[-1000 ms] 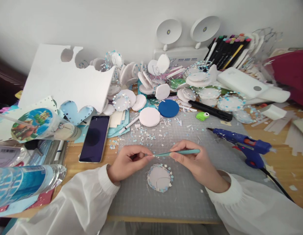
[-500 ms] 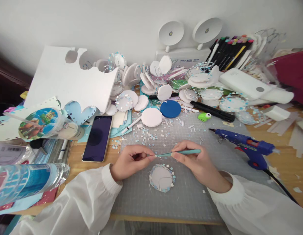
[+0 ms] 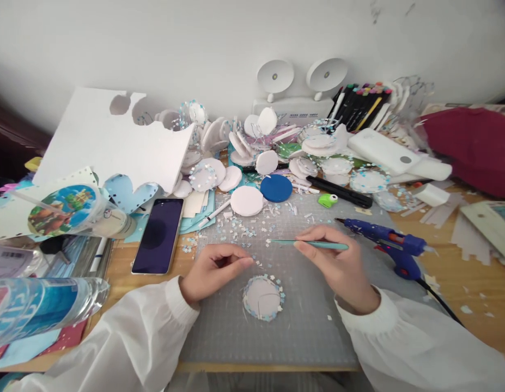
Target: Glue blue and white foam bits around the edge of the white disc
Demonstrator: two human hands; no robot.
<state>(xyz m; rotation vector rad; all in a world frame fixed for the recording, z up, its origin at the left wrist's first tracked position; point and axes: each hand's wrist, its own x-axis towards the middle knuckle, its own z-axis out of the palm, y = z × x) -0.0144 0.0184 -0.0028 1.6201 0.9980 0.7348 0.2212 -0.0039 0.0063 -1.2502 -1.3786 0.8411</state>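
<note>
My right hand (image 3: 334,261) grips a pair of teal tweezers (image 3: 323,244), their thin tips pointing left over the scattered paper bits. At left, my left hand (image 3: 219,272) has thumb and forefinger pinched together; what lies between them is too small to make out, though tiny pale bits show beside the fingertips. Between and below both hands, a round white disc (image 3: 263,299) lies on the grey cutting mat (image 3: 309,340). Small blue and white paper flowers ring its edge, and a thin curved line crosses its face. Small paper flowers (image 3: 236,228) are strewn beyond my hands.
A blue glue gun (image 3: 387,237) lies at right, its cord running toward the front. A phone (image 3: 158,237), a lidded cup (image 3: 72,209) and a plastic bottle (image 3: 52,305) are at left. White discs, a blue disc (image 3: 276,188) and a green punch (image 3: 328,200) lie behind.
The tweezers have drawn away from my left fingertips, with my right hand moving slightly right and up. My left hand stays pinched near the disc. The camera view has shifted.
</note>
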